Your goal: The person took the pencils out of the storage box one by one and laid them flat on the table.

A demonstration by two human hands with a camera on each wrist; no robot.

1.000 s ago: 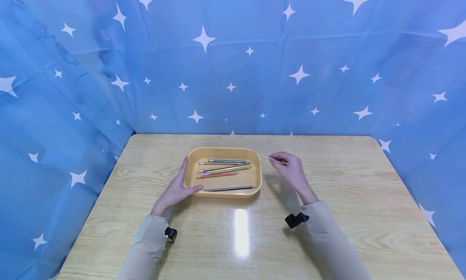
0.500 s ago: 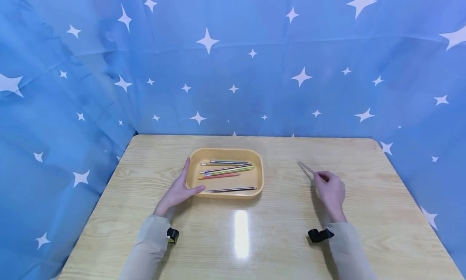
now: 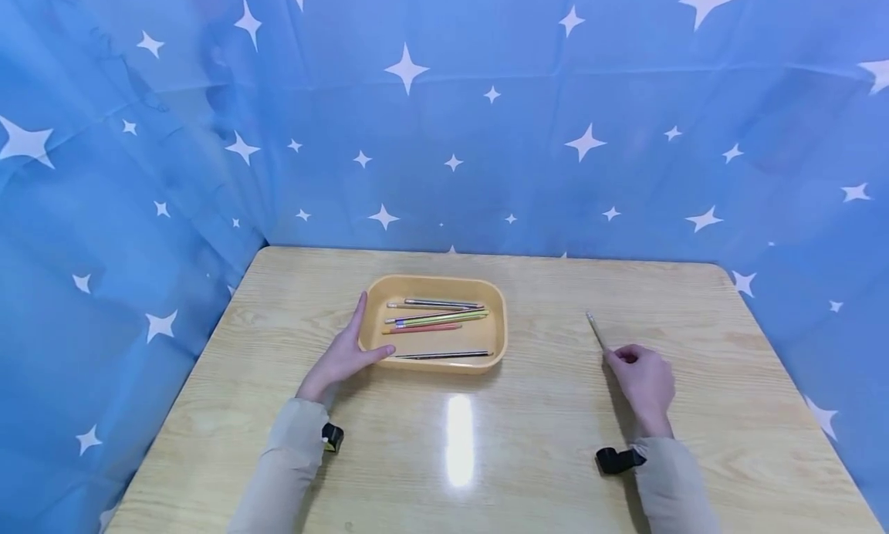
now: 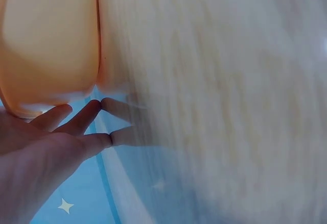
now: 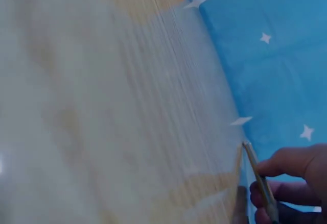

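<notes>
My left hand (image 3: pixel 343 356) at left end of tan tray (image 3: pixel 444 366), fingers nearly straight and spread along side, thumb reaching over near-left corner. My right hand (image 3: pixel 647 380), well right of tray, pinches light pencil (image 3: pixel 596 331) between thumb and curled fingers; pencil slants away, pale end farthest from me. Cannot tell whether that end touches table (image 3: pixel 542 457). Inside tray: dark pencil (image 3: pixel 447 355) along near side, several coloured pencils (image 3: pixel 444 318) bunched beyond it. Starry blue curtain (image 3: pixel 472 187) behind table.
</notes>
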